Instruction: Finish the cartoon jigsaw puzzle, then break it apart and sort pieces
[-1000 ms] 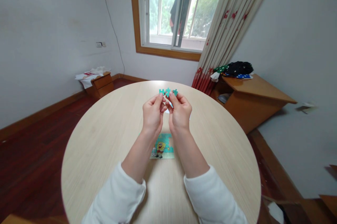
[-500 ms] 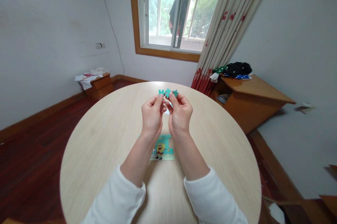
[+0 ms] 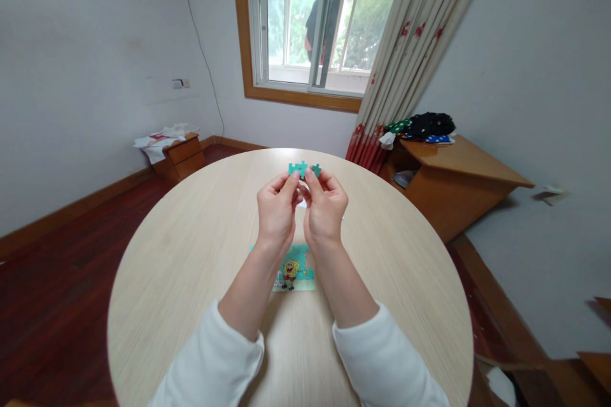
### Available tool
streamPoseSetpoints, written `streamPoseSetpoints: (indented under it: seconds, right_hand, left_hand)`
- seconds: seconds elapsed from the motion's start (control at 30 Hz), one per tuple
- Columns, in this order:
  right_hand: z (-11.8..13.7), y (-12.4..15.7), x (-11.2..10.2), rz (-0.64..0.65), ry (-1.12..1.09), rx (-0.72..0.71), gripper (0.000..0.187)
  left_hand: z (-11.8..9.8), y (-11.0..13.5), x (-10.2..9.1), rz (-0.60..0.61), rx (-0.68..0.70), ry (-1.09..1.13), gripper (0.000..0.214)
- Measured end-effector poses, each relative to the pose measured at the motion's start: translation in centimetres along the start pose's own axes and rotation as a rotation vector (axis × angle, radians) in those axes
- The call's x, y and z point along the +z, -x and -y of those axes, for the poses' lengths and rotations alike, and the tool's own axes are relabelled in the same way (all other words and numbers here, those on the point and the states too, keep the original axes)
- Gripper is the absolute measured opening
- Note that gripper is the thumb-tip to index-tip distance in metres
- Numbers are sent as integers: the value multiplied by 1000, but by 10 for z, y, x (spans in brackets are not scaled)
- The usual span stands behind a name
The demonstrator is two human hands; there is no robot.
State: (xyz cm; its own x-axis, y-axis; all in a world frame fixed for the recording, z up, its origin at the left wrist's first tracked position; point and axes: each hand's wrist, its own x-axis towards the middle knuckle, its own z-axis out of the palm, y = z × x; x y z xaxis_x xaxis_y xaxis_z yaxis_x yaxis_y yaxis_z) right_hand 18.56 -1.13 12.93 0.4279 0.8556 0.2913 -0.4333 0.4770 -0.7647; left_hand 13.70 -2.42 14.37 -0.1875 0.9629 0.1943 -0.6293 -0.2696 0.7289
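Both my hands are raised above a round pale wooden table. My left hand and my right hand pinch teal jigsaw pieces between thumbs and fingertips, held together at the tips. The pieces touch each other; whether they are locked together I cannot tell. Below my wrists a partly built jigsaw with a yellow cartoon figure lies flat on the table, half hidden by my forearms.
A wooden desk with dark clothes piled on it stands at the right by a curtain. A small wooden cabinet with cloths sits at the left wall. Dark red floor surrounds the table. A window is ahead.
My hands have drawn slightly closer together, and the teal pieces now sit tighter against each other. The jigsaw on the table has not moved.
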Motion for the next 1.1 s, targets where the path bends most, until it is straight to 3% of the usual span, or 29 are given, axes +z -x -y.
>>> streamPoseSetpoints:
  seconds: [0.33, 0.53, 0.77, 1.0, 1.1]
  right_hand:
    - [-1, 2, 3, 13, -6, 12, 24]
    - [1, 1, 1, 59, 28, 84, 27]
    - [0, -6, -7, 98, 106, 191, 34]
    - [0, -13, -16, 232, 156, 334, 38]
    - [2, -14, -17, 265, 194, 327, 34]
  left_hand:
    - [-2, 0, 1, -32, -9, 49, 17]
    - [-1, -2, -2, -61, 6, 54, 27]
    - [1, -9, -9, -104, -84, 83, 33]
    - [4, -18, -20, -106, -141, 149, 27]
    - [5, -19, -21, -120, -176, 194, 24]
